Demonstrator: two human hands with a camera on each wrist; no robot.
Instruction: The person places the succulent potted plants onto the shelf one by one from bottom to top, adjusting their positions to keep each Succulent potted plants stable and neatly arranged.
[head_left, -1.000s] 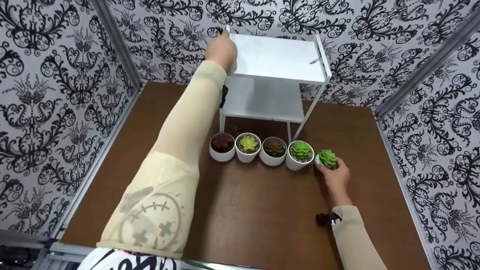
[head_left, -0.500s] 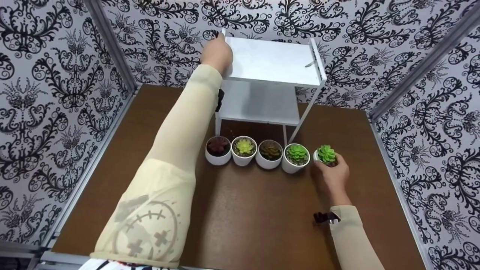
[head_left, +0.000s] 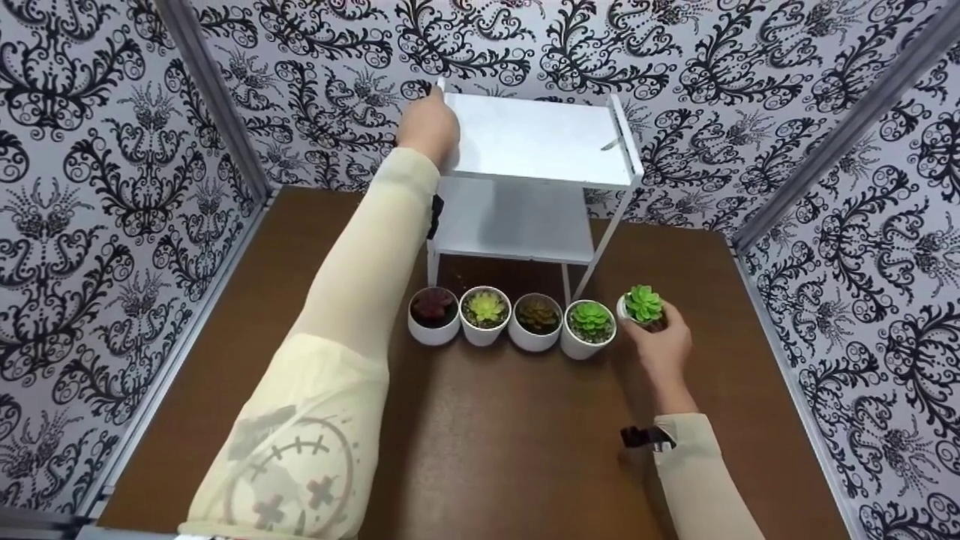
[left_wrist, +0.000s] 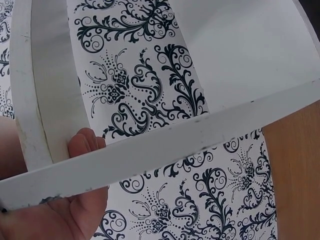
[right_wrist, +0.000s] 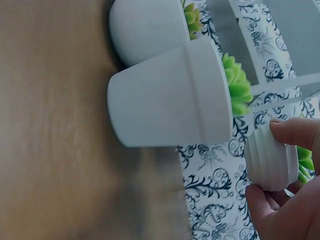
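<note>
My left hand [head_left: 430,127] grips the upper left side of a white two-tier shelf [head_left: 536,139]. In the left wrist view its fingers [left_wrist: 86,142] curl round the white frame bar [left_wrist: 150,150]. At the right end of a row of pots, my right hand [head_left: 661,337] holds a small potted succulent [head_left: 643,304] with bright green leaves. The right wrist view shows its ribbed white pot [right_wrist: 270,157] between thumb and fingers, raised off the brown tabletop. Closest to it stands a larger potted green succulent [head_left: 589,326], upright and apart from it.
Left of that stand a brownish succulent [head_left: 536,330], a yellow-green succulent [head_left: 485,319] and a dark red succulent [head_left: 434,319], each in a white pot, just before the shelf's legs. Patterned walls [head_left: 322,90] enclose the brown table [head_left: 480,435] at the back and sides.
My right hand has lifted the small succulent slightly up and away from me relative to the row. The left hand keeps its grip on the shelf. The head view has tilted up.
</note>
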